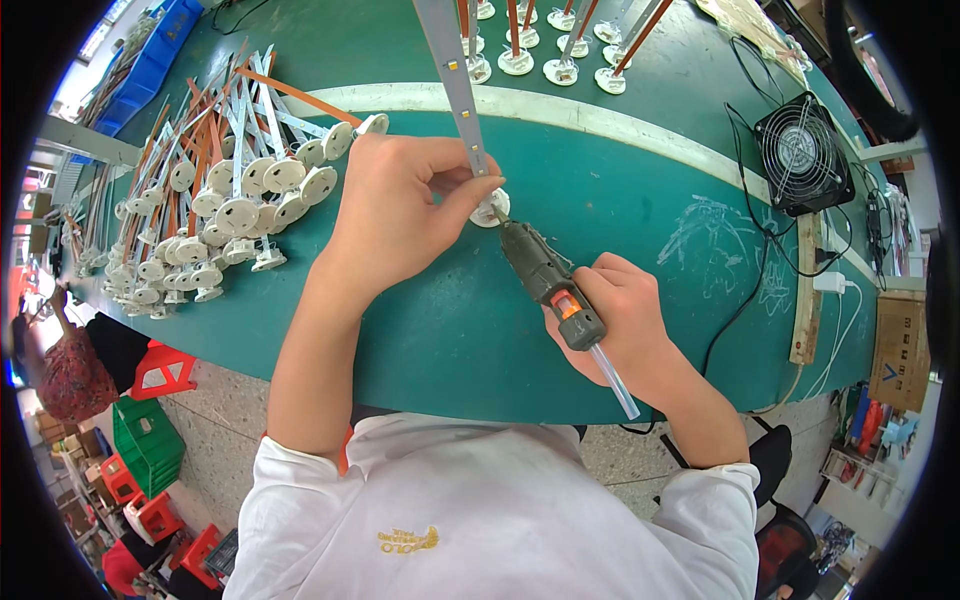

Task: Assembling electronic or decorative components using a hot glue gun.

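My left hand [400, 205] pinches the lower end of an LED strip [462, 100], a narrow pale bar with small yellow chips. The strip stands upright on a round white base [489, 208] resting on the green table. My right hand [622, 310] is wrapped around a dark grey-green glue gun [540, 268] with an orange part in its body. A clear glue stick [614, 382] sticks out of the gun's back end. The nozzle is at the base, close to the strip's foot; whether glue is coming out is too small to tell.
Many similar strips with round white bases [237, 215] lie heaped at the left. Several more stand upright beyond a pale ledge [600, 123]. A black fan [803, 150] stands at the right, among black cables [762, 270] and a white plug [829, 282]. A blue bin [150, 65] sits far left.
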The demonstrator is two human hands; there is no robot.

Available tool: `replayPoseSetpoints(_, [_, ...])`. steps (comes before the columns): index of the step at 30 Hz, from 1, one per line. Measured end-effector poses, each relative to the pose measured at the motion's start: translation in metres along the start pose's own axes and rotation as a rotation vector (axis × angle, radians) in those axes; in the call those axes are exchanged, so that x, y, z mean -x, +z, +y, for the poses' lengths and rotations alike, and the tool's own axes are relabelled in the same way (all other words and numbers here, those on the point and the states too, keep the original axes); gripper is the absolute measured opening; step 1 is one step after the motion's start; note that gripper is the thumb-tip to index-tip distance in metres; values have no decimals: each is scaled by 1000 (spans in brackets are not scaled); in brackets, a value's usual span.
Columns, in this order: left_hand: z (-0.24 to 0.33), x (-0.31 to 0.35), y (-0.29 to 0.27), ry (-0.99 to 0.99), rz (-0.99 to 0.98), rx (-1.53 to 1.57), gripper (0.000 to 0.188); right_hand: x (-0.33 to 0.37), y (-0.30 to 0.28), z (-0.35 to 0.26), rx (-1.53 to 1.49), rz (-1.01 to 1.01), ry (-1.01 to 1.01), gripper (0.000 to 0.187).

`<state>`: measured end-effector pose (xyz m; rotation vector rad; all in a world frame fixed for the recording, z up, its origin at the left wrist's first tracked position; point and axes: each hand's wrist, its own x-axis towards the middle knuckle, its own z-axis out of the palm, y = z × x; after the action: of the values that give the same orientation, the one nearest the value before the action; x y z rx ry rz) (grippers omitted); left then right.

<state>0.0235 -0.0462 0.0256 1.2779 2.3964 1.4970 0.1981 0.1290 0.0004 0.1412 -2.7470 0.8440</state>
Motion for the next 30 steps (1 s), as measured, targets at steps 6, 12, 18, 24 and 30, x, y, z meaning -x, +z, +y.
replayPoseSetpoints(6, [-1, -1, 4, 21, 2, 14, 6, 1, 0, 0, 15, -26, 3, 21])
replayPoseSetpoints(12, [-1, -1, 8, 121, -19, -43, 8, 2, -1, 0, -15, -36, 33, 19])
replayPoseSetpoints(18, [-8, -2, 12, 100, -86, 103, 22, 2, -4, 1, -15, -63, 48, 18])
replayPoseSetpoints(24, [-5, 0, 8, -71, -141, 242, 26, 5, -4, 5, -99, -22, 103, 16])
replayPoseSetpoints(30, [-16, 0, 3, -63, -128, 278, 22, 5, -4, 4, -138, -3, 118, 16])
